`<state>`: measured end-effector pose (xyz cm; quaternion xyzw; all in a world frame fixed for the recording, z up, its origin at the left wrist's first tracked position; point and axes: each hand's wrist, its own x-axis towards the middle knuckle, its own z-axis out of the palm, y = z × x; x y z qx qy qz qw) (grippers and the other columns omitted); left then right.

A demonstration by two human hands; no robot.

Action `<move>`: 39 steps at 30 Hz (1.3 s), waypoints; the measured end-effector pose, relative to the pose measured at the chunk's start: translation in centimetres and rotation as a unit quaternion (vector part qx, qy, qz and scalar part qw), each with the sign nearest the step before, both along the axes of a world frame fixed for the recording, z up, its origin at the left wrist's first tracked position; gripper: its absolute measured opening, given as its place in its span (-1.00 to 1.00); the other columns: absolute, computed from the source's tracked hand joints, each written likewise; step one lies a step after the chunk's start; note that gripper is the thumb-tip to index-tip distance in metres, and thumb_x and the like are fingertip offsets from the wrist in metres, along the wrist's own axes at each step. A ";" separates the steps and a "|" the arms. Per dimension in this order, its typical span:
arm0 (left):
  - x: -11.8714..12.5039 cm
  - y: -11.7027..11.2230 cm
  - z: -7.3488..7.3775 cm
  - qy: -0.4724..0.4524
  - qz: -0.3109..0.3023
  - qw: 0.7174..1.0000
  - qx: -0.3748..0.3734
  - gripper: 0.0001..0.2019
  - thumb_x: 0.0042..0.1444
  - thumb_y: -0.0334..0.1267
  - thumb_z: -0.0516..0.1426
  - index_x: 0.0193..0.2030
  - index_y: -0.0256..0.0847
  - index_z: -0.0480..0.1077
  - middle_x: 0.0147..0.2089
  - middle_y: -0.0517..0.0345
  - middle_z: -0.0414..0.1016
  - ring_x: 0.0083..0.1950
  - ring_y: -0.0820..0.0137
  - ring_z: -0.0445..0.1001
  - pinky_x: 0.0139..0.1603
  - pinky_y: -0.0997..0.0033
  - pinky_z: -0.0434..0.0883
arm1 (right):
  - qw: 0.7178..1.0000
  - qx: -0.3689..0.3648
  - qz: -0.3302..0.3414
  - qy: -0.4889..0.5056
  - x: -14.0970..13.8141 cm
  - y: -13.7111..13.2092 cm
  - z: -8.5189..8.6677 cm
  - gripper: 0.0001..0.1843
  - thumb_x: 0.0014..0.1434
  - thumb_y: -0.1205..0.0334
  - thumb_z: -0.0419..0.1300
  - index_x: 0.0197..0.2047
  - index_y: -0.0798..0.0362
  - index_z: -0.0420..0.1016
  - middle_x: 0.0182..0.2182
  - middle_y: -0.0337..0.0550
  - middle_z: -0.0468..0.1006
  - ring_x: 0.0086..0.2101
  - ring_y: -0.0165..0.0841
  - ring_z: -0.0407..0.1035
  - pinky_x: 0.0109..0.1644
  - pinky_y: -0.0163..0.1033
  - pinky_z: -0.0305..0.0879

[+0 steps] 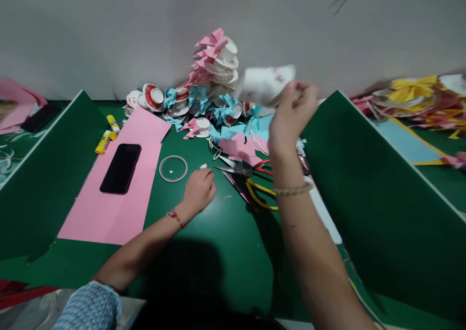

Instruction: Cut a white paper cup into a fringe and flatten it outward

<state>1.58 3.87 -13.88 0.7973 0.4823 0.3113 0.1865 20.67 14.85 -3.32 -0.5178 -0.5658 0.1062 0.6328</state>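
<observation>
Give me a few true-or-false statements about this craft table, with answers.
1. The phone lies on the pink sheet. True.
2. The right hand is empty. False: it is raised and holds a blurred white piece.
3. The left hand holds the scissors. False: it rests on the table by a small scrap; the scissors lie apart from it.
4. A ring lies between the phone and the left hand. True.

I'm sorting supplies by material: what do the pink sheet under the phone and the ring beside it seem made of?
Pink sheet: probably matte paper or thin card; it lies flat with crisp edges. Ring: thin, whitish, maybe paper or plastic; too small to tell.
</observation>
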 end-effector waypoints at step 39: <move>-1.9 0.1 0.7 -0.142 -0.001 0.988 0.053 -0.40 -0.06 -0.06 0.29 0.11 -0.23 0.32 -0.04 -0.04 0.49 -0.08 0.29 0.48 -0.07 0.26 0.46 | 0.956 -0.149 0.163 0.194 -6.1 -13.4 -10.2 -0.84 0.09 0.13 0.20 -0.32 0.05 0.48 -0.41 -0.18 0.60 -0.39 -0.31 0.50 -0.31 -0.22 0.44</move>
